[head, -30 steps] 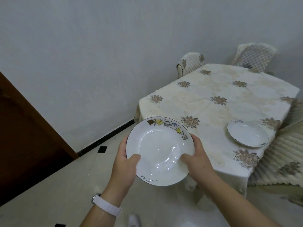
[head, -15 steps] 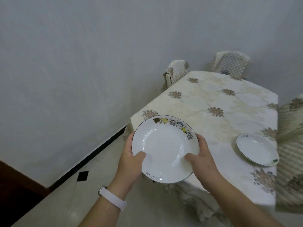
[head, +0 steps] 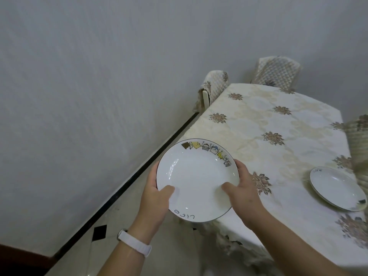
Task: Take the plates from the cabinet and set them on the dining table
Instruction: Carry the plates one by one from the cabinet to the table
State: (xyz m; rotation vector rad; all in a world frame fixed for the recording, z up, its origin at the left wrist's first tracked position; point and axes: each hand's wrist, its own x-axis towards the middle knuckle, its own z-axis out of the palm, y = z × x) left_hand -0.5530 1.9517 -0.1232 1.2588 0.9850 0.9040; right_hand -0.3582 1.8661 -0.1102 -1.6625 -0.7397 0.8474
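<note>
I hold a white deep plate (head: 196, 176) with small cartoon figures along its far rim and a dark edge line. My left hand (head: 156, 200) grips its left rim, thumb on the inside. My right hand (head: 244, 194) grips its right rim the same way. The plate hangs level over the near left corner of the dining table (head: 278, 136), which wears a cream cloth with brown flowers. A second white plate (head: 336, 188) lies on the table near its right edge.
Two chairs with quilted covers (head: 215, 84) (head: 278, 71) stand at the table's far end, another cushioned chair (head: 358, 140) at the right. A grey wall with a black skirting (head: 127, 184) runs along the left. Brown wood (head: 22, 259) shows at bottom left.
I have come closer to the table; the held plate now reaches over its near corner. The brown wood has slid out toward the bottom left. Both hands keep the same hold.
</note>
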